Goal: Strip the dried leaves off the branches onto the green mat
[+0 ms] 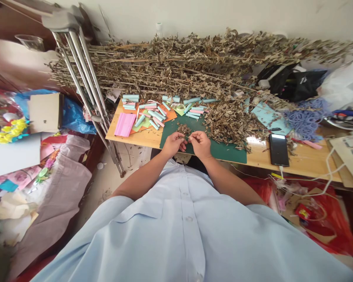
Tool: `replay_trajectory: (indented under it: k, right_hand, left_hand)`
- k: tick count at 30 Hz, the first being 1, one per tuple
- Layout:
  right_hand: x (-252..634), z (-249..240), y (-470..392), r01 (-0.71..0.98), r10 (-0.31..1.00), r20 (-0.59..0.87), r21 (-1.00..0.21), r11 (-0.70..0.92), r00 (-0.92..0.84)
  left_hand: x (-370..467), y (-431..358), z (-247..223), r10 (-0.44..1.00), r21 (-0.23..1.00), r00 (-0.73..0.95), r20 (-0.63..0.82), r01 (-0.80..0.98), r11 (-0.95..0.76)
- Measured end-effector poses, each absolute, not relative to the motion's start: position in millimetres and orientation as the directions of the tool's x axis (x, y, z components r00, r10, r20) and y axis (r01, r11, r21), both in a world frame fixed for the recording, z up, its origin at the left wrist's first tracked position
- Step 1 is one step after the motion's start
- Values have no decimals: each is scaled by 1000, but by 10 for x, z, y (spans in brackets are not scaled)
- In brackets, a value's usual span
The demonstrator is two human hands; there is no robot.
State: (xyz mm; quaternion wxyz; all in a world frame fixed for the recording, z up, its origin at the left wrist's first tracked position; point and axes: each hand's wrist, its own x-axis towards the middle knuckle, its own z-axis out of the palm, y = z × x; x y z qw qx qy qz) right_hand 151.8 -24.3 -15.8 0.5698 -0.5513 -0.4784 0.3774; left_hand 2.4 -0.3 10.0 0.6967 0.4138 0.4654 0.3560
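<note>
My left hand [173, 143] and my right hand [200, 143] meet over the front edge of a green cutting mat [232, 156]. Both have their fingers pinched, with fingertips almost touching. Something thin and small runs between them, too small to name. Just beyond my fingertips lies a little pile of crumbled dried leaves [183, 128]. A larger heap of dried leaves [228, 123] covers the mat's right side. Behind and to the left lie several small blue and pink paper rolls [156, 116], some on orange and green paper. A stack of pink paper [125, 124] sits at the table's left end.
Long dried leafy stalks [170, 62] lie along the wall. Metal crutches [85, 78] lean at the left. On the right are a phone [279, 149] on a charging cable, blue paper [270, 117] and purple cord [307, 117]. Red bags [335, 219] lie below the table [320, 164].
</note>
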Motion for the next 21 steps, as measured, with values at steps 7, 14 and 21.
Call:
replay_trajectory:
  k: [7,14,21]
  right_hand:
    - [1530,-110,-249,2,950,129,-991,134,286]
    - [1555,-128,-267,-21,957,184,-981,193,223]
    - [1546,-155,-268,33,962,174,-985,170,209]
  left_hand:
    - [17,3,67,892,909,307,-333,-146,390]
    - [6,5,26,887,912,331,-321,-146,384]
    - [10,-3,92,875,912,343,-343,-100,397]
